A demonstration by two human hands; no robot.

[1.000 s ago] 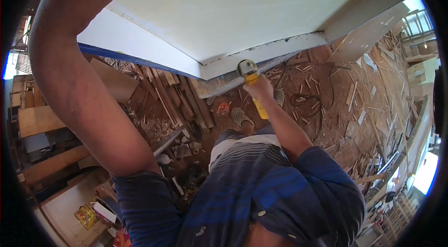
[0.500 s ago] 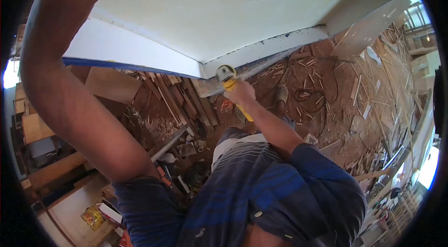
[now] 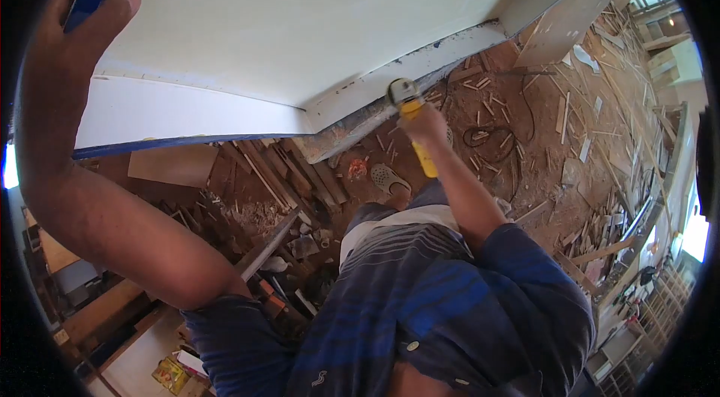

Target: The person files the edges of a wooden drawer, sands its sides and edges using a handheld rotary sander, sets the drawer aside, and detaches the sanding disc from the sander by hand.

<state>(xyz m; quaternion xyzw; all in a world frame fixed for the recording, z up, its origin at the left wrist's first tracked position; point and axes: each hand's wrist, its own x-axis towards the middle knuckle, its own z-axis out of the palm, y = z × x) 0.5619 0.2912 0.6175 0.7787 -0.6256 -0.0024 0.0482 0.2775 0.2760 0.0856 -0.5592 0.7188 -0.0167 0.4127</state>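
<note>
My left hand (image 3: 97, 31) is high at the left, wrapped over the blue edge of a large white cabinet (image 3: 300, 22). Its thumb lies on the inner side, while the other fingers are mostly out of sight. My right hand (image 3: 424, 128) is closed around the yellow body of an angle grinder (image 3: 428, 163). The grinder's round head points away from me, beside the cabinet's lower white side board (image 3: 409, 67). A narrow gap seems to lie between them, but contact is hard to judge.
Below the cabinet lie stacked wooden strips (image 3: 259, 172). Offcuts and a looped dark cable (image 3: 491, 134) cover the earth floor at right. A pale board (image 3: 574, 10) leans at the upper right. My foot in a clog (image 3: 388, 178) stands underneath.
My right hand has drawn the grinder right, along the cabinet's lower side board and slightly away from its corner. My left hand still holds the edge; its thumb now shows as the view shifted.
</note>
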